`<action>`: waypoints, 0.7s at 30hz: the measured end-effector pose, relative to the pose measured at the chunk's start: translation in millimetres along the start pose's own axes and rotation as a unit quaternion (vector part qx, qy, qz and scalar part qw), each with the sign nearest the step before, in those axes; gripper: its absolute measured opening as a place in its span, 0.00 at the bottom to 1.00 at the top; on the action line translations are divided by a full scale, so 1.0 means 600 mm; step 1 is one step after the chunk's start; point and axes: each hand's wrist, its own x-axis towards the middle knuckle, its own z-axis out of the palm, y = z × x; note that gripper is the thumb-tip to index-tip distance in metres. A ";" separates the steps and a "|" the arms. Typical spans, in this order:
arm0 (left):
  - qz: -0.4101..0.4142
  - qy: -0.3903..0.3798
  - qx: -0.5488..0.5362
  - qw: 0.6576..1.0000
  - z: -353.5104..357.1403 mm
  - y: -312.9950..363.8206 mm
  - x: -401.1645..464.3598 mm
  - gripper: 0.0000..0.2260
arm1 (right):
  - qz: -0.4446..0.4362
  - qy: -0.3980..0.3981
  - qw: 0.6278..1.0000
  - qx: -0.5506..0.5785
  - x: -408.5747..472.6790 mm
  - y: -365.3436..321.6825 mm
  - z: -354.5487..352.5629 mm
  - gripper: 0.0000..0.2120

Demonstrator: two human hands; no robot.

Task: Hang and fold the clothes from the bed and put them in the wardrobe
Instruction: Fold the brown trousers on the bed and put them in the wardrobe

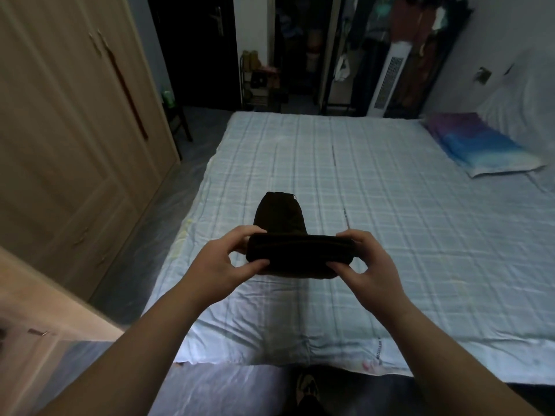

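While I stand at the bed [390, 205], my left hand [220, 261] and right hand [368, 265] pinch the ends of a folded dark garment [300, 255] above the sheet. A second garment [279, 211] lies beyond. Loosening either pinch could let the fold spill open.

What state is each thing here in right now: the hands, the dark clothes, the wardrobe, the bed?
Left hand: grips the folded bundle's left end.
Right hand: grips its right end.
Black folded garment: held above the bed.
Second black garment: lying on the bed.
Wardrobe: doors closed.
Bed: sheet spread flat.
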 end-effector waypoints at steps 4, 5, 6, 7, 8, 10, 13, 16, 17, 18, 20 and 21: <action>-0.023 0.007 -0.014 1.000 0.002 -0.025 0.040 0.18 | 0.028 -0.010 1.000 0.002 0.040 0.018 0.019 0.25; -0.030 0.015 -0.017 0.999 0.003 -0.032 0.055 0.18 | 0.039 -0.010 0.999 0.010 0.055 0.026 0.024 0.24; -0.039 0.023 -0.023 0.999 0.006 -0.040 0.070 0.18 | 0.050 -0.012 0.999 0.018 0.070 0.034 0.029 0.23; -0.052 0.029 -0.029 0.998 0.008 -0.048 0.088 0.19 | 0.058 -0.014 0.998 0.026 0.087 0.044 0.033 0.23; -0.065 0.034 -0.035 0.997 0.011 -0.058 0.108 0.20 | 0.066 -0.018 0.997 0.033 0.106 0.055 0.038 0.22; -0.092 0.038 -0.050 0.994 0.019 -0.082 0.151 0.22 | 0.084 -0.030 0.995 0.047 0.149 0.081 0.046 0.21; -0.133 0.052 -0.082 0.986 0.035 -0.126 0.222 0.23 | 0.110 -0.046 0.991 0.054 0.227 0.130 0.060 0.22; -0.173 0.066 -0.098 0.978 0.051 -0.181 0.305 0.22 | 0.140 -0.073 0.985 0.076 0.317 0.191 0.077 0.23; -0.185 0.072 -0.102 0.975 0.057 -0.200 0.335 0.21 | 0.152 -0.076 0.982 0.084 0.349 0.214 0.084 0.22; -0.198 0.078 -0.105 0.971 0.062 -0.221 0.367 0.21 | 0.170 -0.074 0.978 0.093 0.381 0.239 0.093 0.21; -0.223 0.085 -0.107 0.965 0.073 -0.263 0.427 0.19 | 0.213 -0.063 0.969 0.109 0.440 0.288 0.113 0.18; -0.234 0.090 -0.107 0.962 0.078 -0.284 0.456 0.18 | 0.226 -0.057 0.966 0.112 0.466 0.314 0.125 0.17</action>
